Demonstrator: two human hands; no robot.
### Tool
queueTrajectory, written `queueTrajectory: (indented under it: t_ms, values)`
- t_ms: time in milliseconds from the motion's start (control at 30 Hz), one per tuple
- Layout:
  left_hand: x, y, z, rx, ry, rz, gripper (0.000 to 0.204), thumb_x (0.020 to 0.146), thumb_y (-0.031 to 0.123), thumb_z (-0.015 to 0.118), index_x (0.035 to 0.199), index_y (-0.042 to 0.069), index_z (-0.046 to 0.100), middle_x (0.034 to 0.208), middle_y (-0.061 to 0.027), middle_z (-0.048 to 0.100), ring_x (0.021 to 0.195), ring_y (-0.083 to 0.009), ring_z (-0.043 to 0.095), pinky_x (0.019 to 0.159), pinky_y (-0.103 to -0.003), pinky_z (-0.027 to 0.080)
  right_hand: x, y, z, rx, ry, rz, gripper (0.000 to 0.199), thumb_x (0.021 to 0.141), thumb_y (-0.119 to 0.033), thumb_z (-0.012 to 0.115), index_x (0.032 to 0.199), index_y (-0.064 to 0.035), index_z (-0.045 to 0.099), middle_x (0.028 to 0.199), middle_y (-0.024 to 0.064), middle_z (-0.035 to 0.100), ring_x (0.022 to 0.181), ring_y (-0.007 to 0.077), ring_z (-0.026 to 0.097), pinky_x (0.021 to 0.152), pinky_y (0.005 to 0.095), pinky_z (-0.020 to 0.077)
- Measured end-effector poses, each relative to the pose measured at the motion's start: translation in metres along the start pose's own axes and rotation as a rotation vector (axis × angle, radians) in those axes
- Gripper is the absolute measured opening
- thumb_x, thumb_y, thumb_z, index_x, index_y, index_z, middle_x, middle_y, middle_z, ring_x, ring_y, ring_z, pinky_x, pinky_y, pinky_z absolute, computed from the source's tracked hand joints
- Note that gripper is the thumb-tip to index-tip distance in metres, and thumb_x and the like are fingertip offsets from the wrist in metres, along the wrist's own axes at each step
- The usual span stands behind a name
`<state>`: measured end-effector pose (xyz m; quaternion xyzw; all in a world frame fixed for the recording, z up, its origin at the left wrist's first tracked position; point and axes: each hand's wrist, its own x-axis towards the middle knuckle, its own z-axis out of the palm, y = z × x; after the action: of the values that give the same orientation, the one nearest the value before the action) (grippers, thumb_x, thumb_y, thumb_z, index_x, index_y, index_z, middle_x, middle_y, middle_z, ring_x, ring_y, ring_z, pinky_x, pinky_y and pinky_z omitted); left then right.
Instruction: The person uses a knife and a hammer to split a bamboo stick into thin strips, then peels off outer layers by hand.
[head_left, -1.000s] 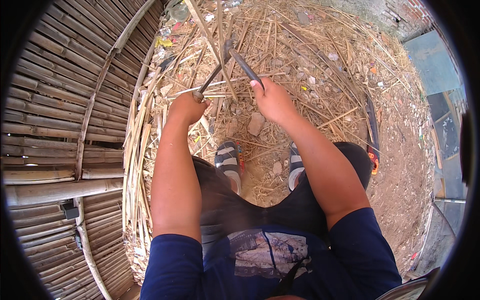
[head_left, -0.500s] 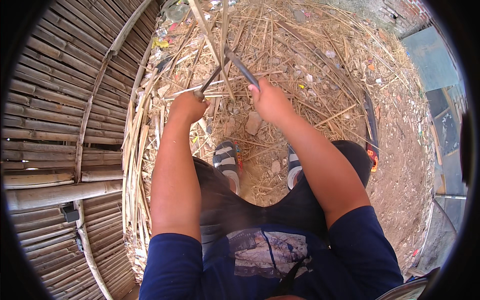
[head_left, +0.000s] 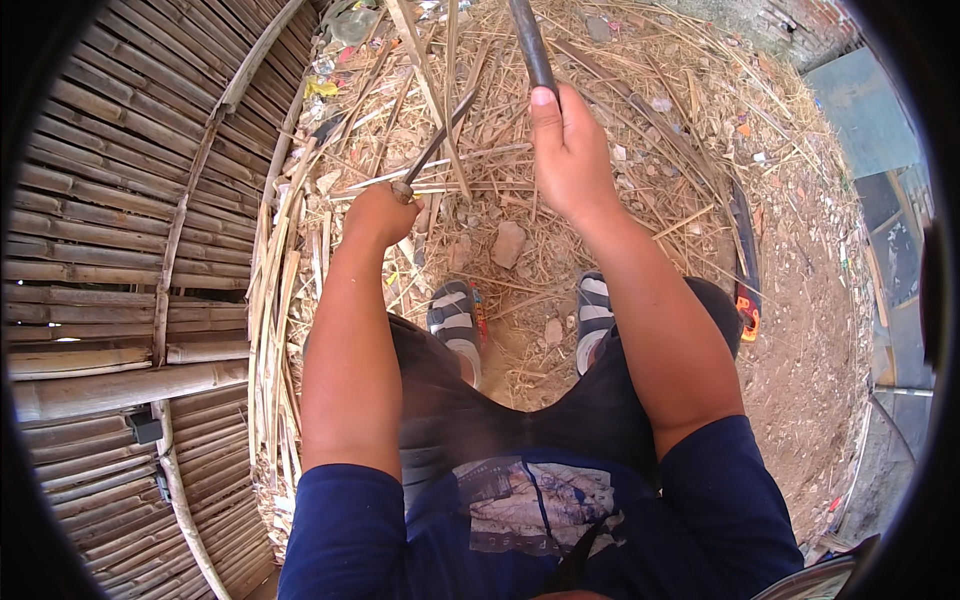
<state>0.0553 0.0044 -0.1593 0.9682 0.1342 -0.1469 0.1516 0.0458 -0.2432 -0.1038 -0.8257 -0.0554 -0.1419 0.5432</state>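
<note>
Far to the left of the loose stone (head_left: 508,245) on the ground stands a bamboo wall (head_left: 110,235), with a bundle of pale split lengths (head_left: 268,330) along its foot. Beyond the stone and to its left, the left hand (head_left: 385,214) is a fist round the near end of a dark blade (head_left: 441,142), which slants away and to the right. The blade crosses a pale bamboo strip (head_left: 415,55) that comes down from the upper edge and ends beyond the stone, a little to its left. Whether the edge bites into the strip or only lies against it is hard to tell from above. The left sandal (head_left: 453,315) is just nearer than the stone, on its left.

Beyond the stone and slightly right, the right hand (head_left: 575,150) grips a dark rod (head_left: 531,40), thumb along it; its far end runs out of view, and it is apart from the blade. The right sandal (head_left: 593,320) is nearer than the stone, on its right; farther right lies a long dark tool with an orange end (head_left: 747,318).

The step looks like splitting the strip, between strokes; another stroke would call for a steady left fist and the rod brought squarely onto the blade.
</note>
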Motion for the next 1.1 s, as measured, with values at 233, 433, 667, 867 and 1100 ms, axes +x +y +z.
queueTrajectory:
  t_ms: [233, 433, 667, 867, 1100]
  values:
    - [0.003, -0.008, 0.005, 0.03, 0.03, 0.01, 0.052, 0.085, 0.048, 0.073, 0.115, 0.006, 0.07, 0.115, -0.0194, 0.071, 0.108, -0.0366, 0.067, 0.093, -0.045, 0.053, -0.015, 0.07, 0.036, -0.359, -0.319, 0.219, 0.043, 0.106, -0.041, 0.044, 0.108, -0.0014, 0.06, 0.079, 0.0224, 0.067, 0.073, 0.0409, 0.067, 0.068, 0.0506, 0.0514]
    - [0.007, -0.016, 0.011, -0.047, 0.034, -0.005, 0.056, 0.083, 0.047, 0.075, 0.115, 0.002, 0.069, 0.112, -0.0215, 0.072, 0.107, -0.0382, 0.068, 0.093, -0.045, 0.053, 0.0, 0.035, 0.032, -0.112, -0.198, 0.164, 0.044, 0.106, -0.041, 0.043, 0.103, -0.0013, 0.062, 0.075, 0.018, 0.066, 0.068, 0.0359, 0.065, 0.066, 0.0487, 0.0503]
    - [0.013, -0.002, 0.017, -0.019, 0.017, 0.034, 0.055, 0.084, 0.046, 0.074, 0.114, 0.001, 0.069, 0.114, -0.0231, 0.07, 0.108, -0.0379, 0.067, 0.092, -0.045, 0.054, -0.004, 0.026, 0.021, -0.063, 0.007, 0.054, 0.041, 0.106, -0.039, 0.045, 0.099, -0.0013, 0.057, 0.071, 0.0173, 0.064, 0.067, 0.0363, 0.065, 0.063, 0.0489, 0.0487]
    - [0.009, -0.001, 0.01, 0.035, 0.0, 0.045, 0.052, 0.085, 0.048, 0.073, 0.11, 0.001, 0.071, 0.114, -0.0228, 0.071, 0.107, -0.0371, 0.068, 0.092, -0.045, 0.054, -0.014, 0.082, 0.042, -0.268, -0.277, 0.246, 0.043, 0.106, -0.042, 0.044, 0.101, -0.0017, 0.058, 0.074, 0.0161, 0.064, 0.071, 0.035, 0.064, 0.069, 0.0476, 0.0489]
    - [0.011, -0.003, 0.015, 0.006, -0.006, 0.0, 0.055, 0.084, 0.048, 0.073, 0.113, 0.001, 0.069, 0.114, -0.0227, 0.071, 0.108, -0.0376, 0.068, 0.093, -0.045, 0.054, 0.0, 0.039, 0.034, 0.012, -0.098, 0.157, 0.044, 0.106, -0.04, 0.045, 0.097, 0.0007, 0.059, 0.077, 0.0201, 0.065, 0.072, 0.0388, 0.066, 0.067, 0.0505, 0.0476]
